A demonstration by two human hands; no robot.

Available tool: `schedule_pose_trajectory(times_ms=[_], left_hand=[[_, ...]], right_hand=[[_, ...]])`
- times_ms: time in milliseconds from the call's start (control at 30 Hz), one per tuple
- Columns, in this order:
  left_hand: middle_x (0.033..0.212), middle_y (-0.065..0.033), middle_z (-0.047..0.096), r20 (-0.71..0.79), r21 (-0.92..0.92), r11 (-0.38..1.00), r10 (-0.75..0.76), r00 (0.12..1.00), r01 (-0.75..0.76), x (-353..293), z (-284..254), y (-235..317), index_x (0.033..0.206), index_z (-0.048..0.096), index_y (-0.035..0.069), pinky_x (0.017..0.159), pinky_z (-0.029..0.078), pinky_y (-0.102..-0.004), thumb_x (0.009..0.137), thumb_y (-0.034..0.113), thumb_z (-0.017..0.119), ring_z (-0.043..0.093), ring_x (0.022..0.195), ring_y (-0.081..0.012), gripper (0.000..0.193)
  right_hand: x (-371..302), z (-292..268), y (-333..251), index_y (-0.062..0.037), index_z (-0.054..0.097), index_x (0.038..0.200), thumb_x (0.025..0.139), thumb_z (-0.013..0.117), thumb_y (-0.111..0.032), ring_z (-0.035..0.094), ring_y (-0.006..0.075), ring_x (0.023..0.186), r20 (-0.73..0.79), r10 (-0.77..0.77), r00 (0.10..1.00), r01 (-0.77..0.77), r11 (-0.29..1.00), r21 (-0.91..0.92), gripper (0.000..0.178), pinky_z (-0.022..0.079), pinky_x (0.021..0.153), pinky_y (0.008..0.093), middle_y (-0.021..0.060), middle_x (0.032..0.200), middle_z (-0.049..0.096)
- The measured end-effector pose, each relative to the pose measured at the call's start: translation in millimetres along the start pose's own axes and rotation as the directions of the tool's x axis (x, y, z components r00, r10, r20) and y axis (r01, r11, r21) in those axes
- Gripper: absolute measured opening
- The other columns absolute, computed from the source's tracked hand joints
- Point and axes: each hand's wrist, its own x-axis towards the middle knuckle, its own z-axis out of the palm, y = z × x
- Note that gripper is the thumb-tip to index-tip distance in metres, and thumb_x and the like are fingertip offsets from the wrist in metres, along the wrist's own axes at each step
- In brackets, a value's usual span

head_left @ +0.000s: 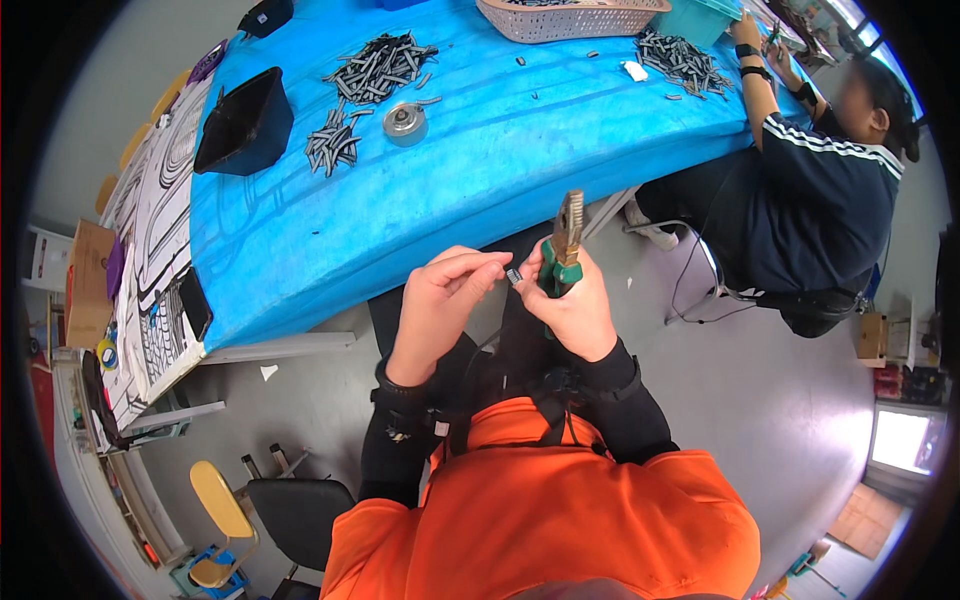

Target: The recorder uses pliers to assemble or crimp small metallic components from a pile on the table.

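Note:
Below the table's front edge, my right hand (pixel 578 315) is wrapped round green-handled pliers (pixel 568 235), their metal jaws pointing up and away from me. Close beside it, my left hand (pixel 440 310) has thumb and forefinger pinched together. A small dark grey piece with light marks (pixel 514 276) lies between the left fingertips and the right thumb. It seems to touch both hands; exactly how each grips it is too small to tell. On the table lie a big pile (pixel 378 70) and a smaller pile (pixel 332 142) of short dark grey strips, near a round metal tin (pixel 404 122).
Blue sheeting covers the table (pixel 450 185). A black bin (pixel 248 122) stands at its left, a pink basket (pixel 570 22) and teal container (pixel 700 20) at the far side. Another strip pile (pixel 682 65) is near a seated co-worker (pixel 820 190) on the right. Chairs (pixel 298 510) stand behind me.

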Motion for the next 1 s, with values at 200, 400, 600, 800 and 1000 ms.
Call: schedule_pose_trajectory(times_ms=[200,400,600,800,1000], left_hand=[[0.084,-0.0047,0.068,0.176,0.259,0.964,0.017,0.984,-0.063,12,-15,13,0.098,0.071,0.001,0.065,0.046,-0.0214,0.084,0.008,0.069,0.058,0.072,-0.0083,0.016],[0.087,-0.0062,0.069,0.042,-0.023,0.991,-0.133,0.990,0.134,12,-7,4,0.092,0.070,-0.002,0.071,0.049,-0.0216,0.083,0.007,0.070,0.062,0.079,-0.0085,0.013],[0.088,-0.0066,0.069,-0.071,-0.301,0.944,-0.161,0.984,0.133,11,9,-9,0.092,0.069,-0.002,0.075,0.049,-0.0218,0.084,0.006,0.070,0.062,0.080,-0.0090,0.012],[0.086,-0.0052,0.068,-0.139,-0.358,0.929,-0.159,0.977,0.100,9,19,-12,0.090,0.068,-0.002,0.073,0.046,-0.0221,0.083,0.007,0.071,0.059,0.077,-0.0086,0.012],[0.084,-0.0047,0.067,-0.140,-0.449,0.890,-0.153,0.978,0.075,8,24,-14,0.090,0.067,-0.001,0.072,0.044,-0.0224,0.082,0.006,0.071,0.057,0.076,-0.0089,0.011]], right_hand=[[2,-4,-7,-0.0031,0.052,0.097,0.075,0.066,0.005,0.056,0.0081,0.077,0.130,0.023,0.991,-0.011,0.996,-0.091,0.028,0.047,0.069,0.0239,0.0031,0.086,0.058],[3,-7,3,-0.0014,0.050,0.101,0.079,0.067,0.007,0.058,0.0107,0.080,0.119,-0.045,0.992,0.048,0.999,-0.024,0.029,0.049,0.073,0.0260,0.0065,0.092,0.060],[3,2,5,-0.0035,0.052,0.098,0.077,0.071,0.001,0.059,0.0092,0.079,-0.047,-0.096,0.994,0.099,0.993,0.066,0.029,0.048,0.070,0.0235,0.0036,0.092,0.064],[0,9,1,-0.0014,0.051,0.099,0.078,0.069,0.005,0.060,0.0109,0.076,-0.165,-0.155,0.974,0.138,0.985,-0.107,0.029,0.049,0.068,0.0243,0.0054,0.089,0.064],[2,9,4,-0.0015,0.052,0.099,0.079,0.068,0.004,0.061,0.0110,0.078,-0.172,-0.142,0.975,0.133,0.989,-0.062,0.027,0.049,0.068,0.0248,0.0063,0.089,0.064]])
